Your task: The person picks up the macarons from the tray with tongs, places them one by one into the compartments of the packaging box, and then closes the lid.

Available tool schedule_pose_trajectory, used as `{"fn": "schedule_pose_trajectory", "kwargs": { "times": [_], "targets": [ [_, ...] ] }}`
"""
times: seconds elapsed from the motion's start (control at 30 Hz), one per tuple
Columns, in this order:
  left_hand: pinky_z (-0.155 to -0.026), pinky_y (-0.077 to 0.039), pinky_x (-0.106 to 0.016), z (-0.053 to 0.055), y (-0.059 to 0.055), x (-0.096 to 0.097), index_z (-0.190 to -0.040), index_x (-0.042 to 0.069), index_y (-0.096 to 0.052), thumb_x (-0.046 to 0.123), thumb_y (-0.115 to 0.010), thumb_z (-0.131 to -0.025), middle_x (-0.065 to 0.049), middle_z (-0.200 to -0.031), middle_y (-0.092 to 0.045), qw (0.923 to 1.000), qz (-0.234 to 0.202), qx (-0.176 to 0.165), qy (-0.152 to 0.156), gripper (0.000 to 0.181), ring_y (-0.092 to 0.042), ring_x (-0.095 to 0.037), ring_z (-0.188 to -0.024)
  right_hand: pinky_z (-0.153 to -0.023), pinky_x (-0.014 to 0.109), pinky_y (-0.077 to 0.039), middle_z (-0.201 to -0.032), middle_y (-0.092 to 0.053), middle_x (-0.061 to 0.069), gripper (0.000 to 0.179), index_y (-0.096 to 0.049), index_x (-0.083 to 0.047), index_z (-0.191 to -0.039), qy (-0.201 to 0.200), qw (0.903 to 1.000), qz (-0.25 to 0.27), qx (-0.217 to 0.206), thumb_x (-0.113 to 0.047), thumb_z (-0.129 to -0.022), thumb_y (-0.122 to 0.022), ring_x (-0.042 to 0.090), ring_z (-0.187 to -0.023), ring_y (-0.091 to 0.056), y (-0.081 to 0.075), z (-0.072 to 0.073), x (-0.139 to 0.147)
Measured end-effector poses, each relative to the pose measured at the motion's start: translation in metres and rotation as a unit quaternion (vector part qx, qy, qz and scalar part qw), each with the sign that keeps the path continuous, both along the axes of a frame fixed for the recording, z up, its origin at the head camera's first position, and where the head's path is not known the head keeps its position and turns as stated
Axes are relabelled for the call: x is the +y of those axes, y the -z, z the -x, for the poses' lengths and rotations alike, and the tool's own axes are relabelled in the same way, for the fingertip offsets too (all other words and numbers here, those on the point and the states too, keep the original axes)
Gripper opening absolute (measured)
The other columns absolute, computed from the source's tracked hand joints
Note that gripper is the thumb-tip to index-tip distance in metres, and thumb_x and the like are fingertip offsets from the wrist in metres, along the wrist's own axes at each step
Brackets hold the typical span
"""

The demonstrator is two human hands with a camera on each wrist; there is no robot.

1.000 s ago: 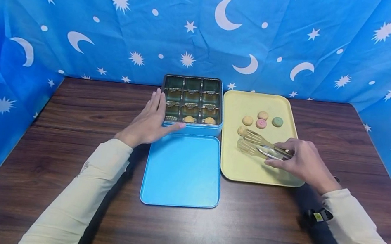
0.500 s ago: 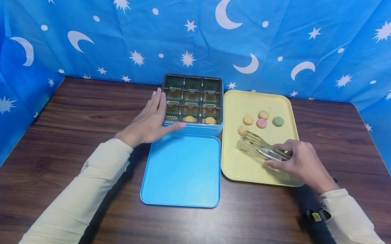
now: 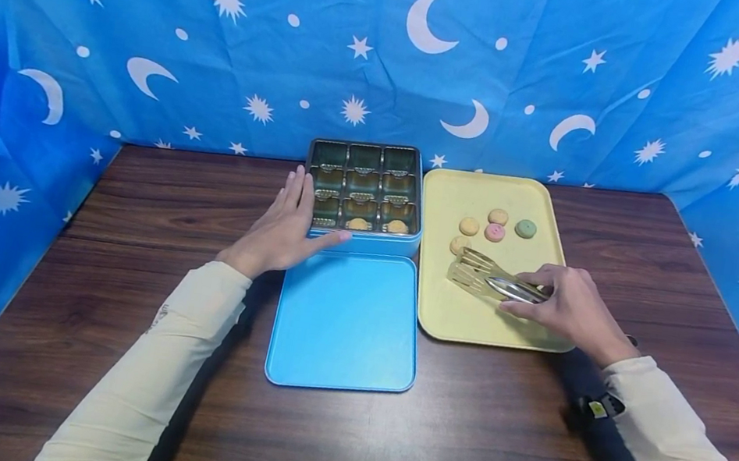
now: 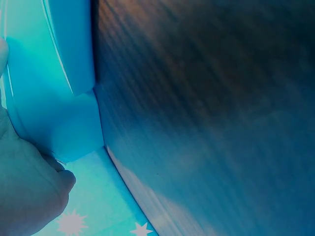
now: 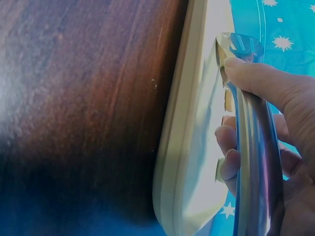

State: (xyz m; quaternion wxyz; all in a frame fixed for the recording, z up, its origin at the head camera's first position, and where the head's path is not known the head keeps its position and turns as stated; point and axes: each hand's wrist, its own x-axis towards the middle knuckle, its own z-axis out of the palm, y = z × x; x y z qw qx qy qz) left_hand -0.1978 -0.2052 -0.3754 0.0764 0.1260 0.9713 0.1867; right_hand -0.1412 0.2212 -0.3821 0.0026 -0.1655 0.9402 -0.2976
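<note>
R hand (image 3: 564, 309): grip pinching tongs (image 3: 513, 288), tips apart; nearest biscuit (image 3: 459, 245) on tray (image 3: 470, 319), approx 11 o'clock of tips, contact unclear | L hand (image 3: 275, 233): straight-fingered vs tin (image 3: 384, 246) | adv: straddle biscuit; squeeze lightly

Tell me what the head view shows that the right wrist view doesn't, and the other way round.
Only the head view shows the left hand against the blue tin, the two tan cookies in its front row, and the blue lid.

Only the right wrist view shows the fingertips curled behind the tongs.

Both show the right hand gripping those tongs, the yellow tray, the wooden table and the star-patterned backdrop.
</note>
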Motion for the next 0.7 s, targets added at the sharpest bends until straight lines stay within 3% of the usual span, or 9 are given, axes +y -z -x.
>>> {"fn": "schedule_pose_trajectory", "kwargs": {
  "times": [0.7],
  "targets": [
    [-0.123, 0.002, -0.048, -0.002, -0.003, 0.001, -0.159, 0.000, 0.012, 0.081, -0.043, -0.090, -0.014, -0.165, 0.025, 1.0000, -0.007, -0.003, -0.003, 0.120, 0.023, -0.026, -0.151, -0.051, 0.026, -0.039, -0.083, -0.071, 0.007, 0.049, -0.076, 0.004, -0.111, 0.004, 0.9999, -0.007, 0.009, -0.026, -0.076, -0.092, 0.018, -0.065, -0.051, -0.012, 0.002, 0.001]
  ]
}}
